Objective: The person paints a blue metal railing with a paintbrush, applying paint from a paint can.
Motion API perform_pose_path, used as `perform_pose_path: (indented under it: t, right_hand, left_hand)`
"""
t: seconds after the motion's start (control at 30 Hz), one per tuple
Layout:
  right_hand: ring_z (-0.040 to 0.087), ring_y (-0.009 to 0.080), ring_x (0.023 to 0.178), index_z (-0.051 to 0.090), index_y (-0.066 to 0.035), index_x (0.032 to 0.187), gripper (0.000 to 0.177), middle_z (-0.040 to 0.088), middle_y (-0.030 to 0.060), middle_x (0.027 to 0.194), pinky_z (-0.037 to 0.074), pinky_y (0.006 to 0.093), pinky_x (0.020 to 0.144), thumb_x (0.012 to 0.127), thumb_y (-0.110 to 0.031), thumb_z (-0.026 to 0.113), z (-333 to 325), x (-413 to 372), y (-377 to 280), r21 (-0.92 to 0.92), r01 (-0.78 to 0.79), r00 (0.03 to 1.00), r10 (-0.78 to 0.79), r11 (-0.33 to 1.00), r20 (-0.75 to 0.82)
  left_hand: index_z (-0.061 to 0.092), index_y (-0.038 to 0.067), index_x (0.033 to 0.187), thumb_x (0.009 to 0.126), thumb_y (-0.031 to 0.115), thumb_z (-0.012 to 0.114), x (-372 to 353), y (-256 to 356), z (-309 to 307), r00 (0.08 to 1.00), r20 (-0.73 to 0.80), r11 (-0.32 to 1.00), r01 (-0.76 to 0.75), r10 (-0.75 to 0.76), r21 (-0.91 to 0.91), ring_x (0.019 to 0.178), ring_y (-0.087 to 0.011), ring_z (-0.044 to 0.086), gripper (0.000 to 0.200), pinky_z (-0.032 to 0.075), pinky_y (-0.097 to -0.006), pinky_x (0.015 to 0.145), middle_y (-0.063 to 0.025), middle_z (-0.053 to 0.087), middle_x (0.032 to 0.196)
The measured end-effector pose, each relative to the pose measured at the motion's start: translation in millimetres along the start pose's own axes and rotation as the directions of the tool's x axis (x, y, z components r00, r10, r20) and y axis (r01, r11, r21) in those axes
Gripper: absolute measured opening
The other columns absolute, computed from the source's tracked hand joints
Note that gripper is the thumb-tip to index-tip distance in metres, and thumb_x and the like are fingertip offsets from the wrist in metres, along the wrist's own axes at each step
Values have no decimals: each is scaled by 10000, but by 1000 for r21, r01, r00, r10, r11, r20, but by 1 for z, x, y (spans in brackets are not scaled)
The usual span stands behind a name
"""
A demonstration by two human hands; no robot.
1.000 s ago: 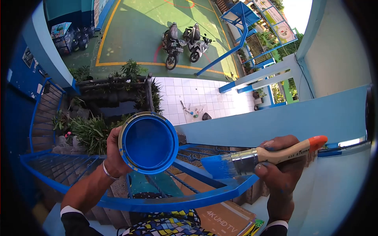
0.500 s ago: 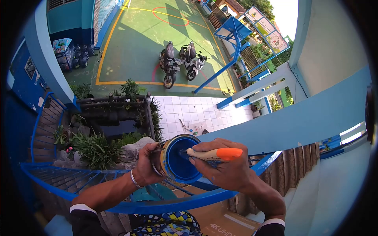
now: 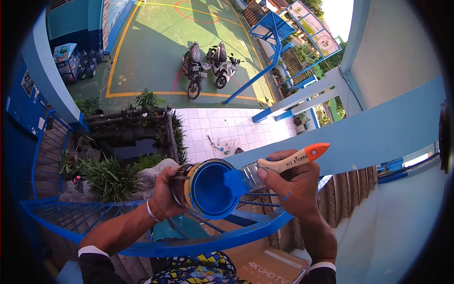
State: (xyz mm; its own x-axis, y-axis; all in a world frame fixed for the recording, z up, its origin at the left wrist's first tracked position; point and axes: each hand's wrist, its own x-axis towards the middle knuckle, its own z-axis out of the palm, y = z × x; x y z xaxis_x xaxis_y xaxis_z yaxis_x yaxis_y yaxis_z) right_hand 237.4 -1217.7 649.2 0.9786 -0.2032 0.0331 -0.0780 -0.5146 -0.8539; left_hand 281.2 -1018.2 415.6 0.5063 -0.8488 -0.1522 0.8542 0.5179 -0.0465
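Right hand has a paintbrush pinched by its pale wooden handle, thumb on one side and fingers on the other. Handle says "633 ETERNA" and has an orange tip, and there are a few blue spots on the hand itself. The blue-loaded bristles overlap the right edge of the paint can; can't really tell if they're pressing on the rim or just over it.

Left hand is wrapped around the side of that can, open mouth facing the camera, blue paint inside. Silvery bracelet on that wrist, and both arms end in dark sleeves with white cuffs.

Right below the can there's a curved blue handrail, then some patterned fabric and a cardboard box marked "4K UHD TV". Steps run along the right, by a light blue wall.

Further out, way down below: a small pond with plants around it, white floor tiles with some bits too small to make out, then two motorbikes parked on a green court near a basketball hoop's blue backboard.
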Motion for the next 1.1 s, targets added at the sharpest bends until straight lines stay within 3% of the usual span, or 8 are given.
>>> perform_pose_path:
  t: [0.23,0.37,0.5,0.6,0.83,0.93,0.97,1.1]
  right_hand:
    - [735,156,847,646,80,1128,345,756,151,936,601,283,776,842,-27,809,-42,-4,6,-63,-35,992,27,997,-124]
    - [724,193,851,571,59,1197,467,719,154,982,590,316,810,843,-162,781,-91,-1,22,175,-220,964,242,960,-113]
    - [677,150,786,584,33,1166,418,675,85,919,562,306,705,863,-190,766,-110,9,62,22,-618,784,613,786,95]
    - [652,131,738,605,-4,1126,370,651,55,873,545,303,641,839,-166,773,-104,17,100,-163,-724,634,740,670,224]
    - [646,203,787,659,33,1060,398,663,83,861,544,357,734,765,-205,783,-116,46,109,-718,-515,582,806,468,108]
    - [662,207,825,669,35,1070,406,680,110,870,545,359,760,775,-224,772,-133,53,115,-872,-255,759,645,418,88]
    - [697,277,860,679,24,1095,376,714,172,922,544,413,818,802,-202,750,-131,50,112,-877,-266,783,620,400,46]
    - [693,382,914,679,1,1119,320,719,211,968,513,480,884,848,-162,728,-87,43,76,-955,4,740,642,297,202]
  left_hand:
    - [631,83,1391,924,485,537,12,-3,-6,1000,-10,1000,5,-6,-25,1146,-331,704,624,547,-529,1014,-146,714,1308]
    - [650,58,1357,926,494,545,16,-1,-17,999,-31,1000,-16,16,-15,1128,-325,711,622,553,-508,1014,-151,728,1270]
    - [654,35,1345,932,498,547,16,4,-20,998,-20,999,-53,53,3,1123,-325,713,630,564,-498,1011,-172,726,1261]
    - [656,28,1343,944,501,539,16,10,-27,996,-26,996,-87,87,13,1124,-325,714,630,570,-493,1009,-183,722,1267]
    - [727,23,1238,969,490,535,6,23,-40,987,-62,989,-150,149,-11,1025,-334,745,571,614,-499,918,-202,751,1189]
    - [740,28,1212,981,493,528,0,27,-53,981,-36,979,-193,191,-61,996,-327,752,560,623,-492,898,-198,763,1143]
    - [744,33,1202,986,498,525,-1,28,-62,977,6,972,-213,215,-100,989,-323,753,557,623,-489,896,-193,769,1118]
    - [547,42,1417,996,464,597,-14,36,-64,977,-95,982,-189,191,27,1143,-322,697,597,606,-483,977,-211,655,1321]
